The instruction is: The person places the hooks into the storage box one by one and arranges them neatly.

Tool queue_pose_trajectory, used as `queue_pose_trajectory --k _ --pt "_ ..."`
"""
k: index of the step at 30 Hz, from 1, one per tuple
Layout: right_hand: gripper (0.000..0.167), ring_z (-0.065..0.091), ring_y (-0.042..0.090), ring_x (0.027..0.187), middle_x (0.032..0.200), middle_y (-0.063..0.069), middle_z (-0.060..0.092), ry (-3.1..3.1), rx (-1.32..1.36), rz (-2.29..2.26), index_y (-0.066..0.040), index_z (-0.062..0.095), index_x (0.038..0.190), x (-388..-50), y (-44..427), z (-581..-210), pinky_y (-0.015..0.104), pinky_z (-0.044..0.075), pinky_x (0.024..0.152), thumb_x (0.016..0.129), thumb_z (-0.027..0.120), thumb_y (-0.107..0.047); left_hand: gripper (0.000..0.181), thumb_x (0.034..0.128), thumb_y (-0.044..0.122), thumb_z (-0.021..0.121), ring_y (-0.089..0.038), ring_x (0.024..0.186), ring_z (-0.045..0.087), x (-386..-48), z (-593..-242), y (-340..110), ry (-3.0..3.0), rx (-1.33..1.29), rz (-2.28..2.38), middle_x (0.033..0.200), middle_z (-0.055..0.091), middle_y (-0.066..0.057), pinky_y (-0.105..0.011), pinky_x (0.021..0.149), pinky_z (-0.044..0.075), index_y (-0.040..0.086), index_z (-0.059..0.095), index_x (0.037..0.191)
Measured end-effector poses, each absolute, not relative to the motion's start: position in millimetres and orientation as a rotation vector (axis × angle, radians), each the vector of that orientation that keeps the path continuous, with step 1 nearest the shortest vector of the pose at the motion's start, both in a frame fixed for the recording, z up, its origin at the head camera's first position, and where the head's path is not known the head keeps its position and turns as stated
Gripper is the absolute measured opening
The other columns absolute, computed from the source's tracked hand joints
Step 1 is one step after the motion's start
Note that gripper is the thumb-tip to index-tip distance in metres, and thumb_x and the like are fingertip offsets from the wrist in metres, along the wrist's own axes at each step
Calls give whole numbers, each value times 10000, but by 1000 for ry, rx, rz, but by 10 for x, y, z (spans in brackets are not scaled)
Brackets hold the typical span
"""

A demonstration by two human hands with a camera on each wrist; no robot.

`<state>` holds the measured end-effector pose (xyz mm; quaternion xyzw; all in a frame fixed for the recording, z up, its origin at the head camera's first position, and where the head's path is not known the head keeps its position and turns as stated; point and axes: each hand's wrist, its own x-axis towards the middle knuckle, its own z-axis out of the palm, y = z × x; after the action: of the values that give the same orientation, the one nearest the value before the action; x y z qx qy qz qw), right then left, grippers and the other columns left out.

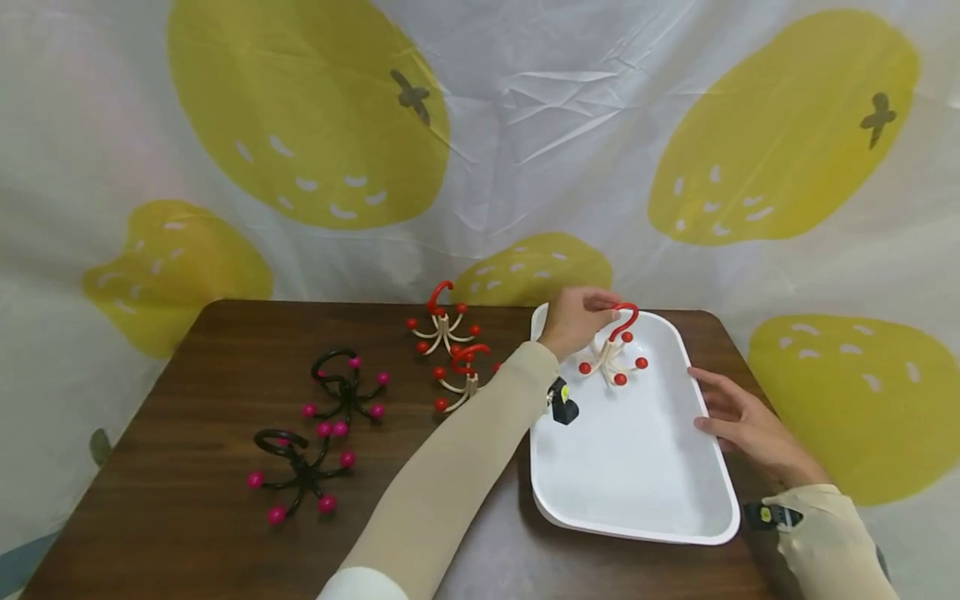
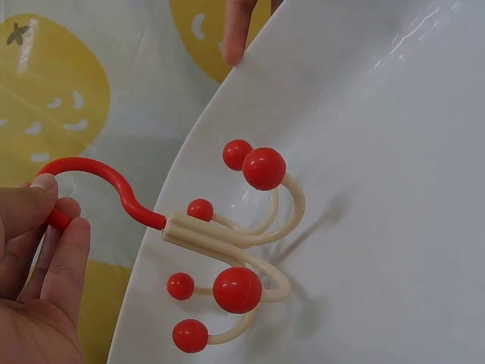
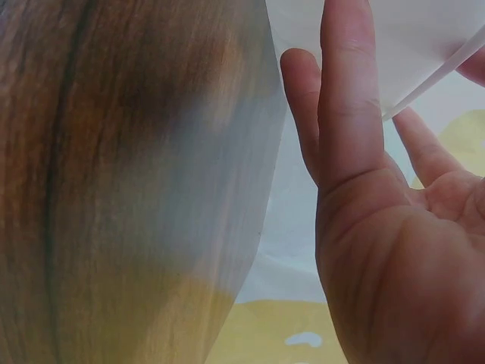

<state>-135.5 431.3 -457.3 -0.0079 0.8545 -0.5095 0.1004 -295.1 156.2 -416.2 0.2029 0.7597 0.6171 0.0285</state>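
Light Pinch Above, Steady Rim Below

The left hand (image 1: 576,321) pinches the curled tip of a red hook (image 2: 106,174) between thumb and fingers, its knuckles near the tray's far end. The hanger (image 2: 201,230) hangs from that grip inside the white tray (image 1: 622,475), stem tilted, its red balls (image 2: 237,290) spread over the tray floor. Shadows show beneath, but whether any ball touches the floor I cannot tell.

The right hand (image 1: 750,429) has released fingers, fairly straight and resting at the tray's right rim rather than clenched around it. That seems enough to steady the tray, provided it does not lift or tip that side.

Holding by the hook's end leaves the prongs (image 2: 298,201) free, but it likely lets the hanger swing. Good handling here means a slow wrist, with the balls kept clear of the rim — any prong that catches could twist the hook in the fingers. Best to loosen the pinch only once several balls bear the weight.

The left sleeve (image 1: 450,462) passes close to a second red-balled hanger (image 1: 471,385) on the table (image 1: 195,417) — a high elbow should avoid brushing it.
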Motion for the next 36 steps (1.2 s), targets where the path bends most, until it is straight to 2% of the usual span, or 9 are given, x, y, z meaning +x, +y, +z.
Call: queue_pose_trajectory --k 12,21,29,36 --pt "800 724 198 1044 1467 359 503 2503 30 -1501 -179 239 1687 -1332 4295 -4567 390 656 812 1025 689 -184 200 930 110 822 -28 954 755 -2908 -4259 1757 2287 568 1944 1068 828 -15 -104 802 541 133 829 1129" --pt "795 720 227 1060 1472 347 507 2516 44 -1493 -182 248 1685 -1315 4300 -4545 377 652 829 1021 686 -187 219 943 139 816 -38 988 752 -2887 -4263 1862 2246 516 1976 1091 824 15 -130 856 551 143 822 1162" --pt "795 713 241 1077 1486 366 485 2535 21 -1473 -184 244 1684 -1352 4294 -4557 388 655 836 1024 686 -211 215 922 155 839 4 943 731 -2855 -4282 1920 2219 444 1973 1039 818 84 -147 854 565 207 826 1130" --pt "799 712 216 1066 1497 376 467 2518 27 -1480 -196 231 1689 -1321 4324 -4576 384 652 825 1028 680 -211 285 912 154 850 -22 936 752 -2859 -4281 1875 2092 479 2046 1078 820 33 -141 852 565 119 803 1191"
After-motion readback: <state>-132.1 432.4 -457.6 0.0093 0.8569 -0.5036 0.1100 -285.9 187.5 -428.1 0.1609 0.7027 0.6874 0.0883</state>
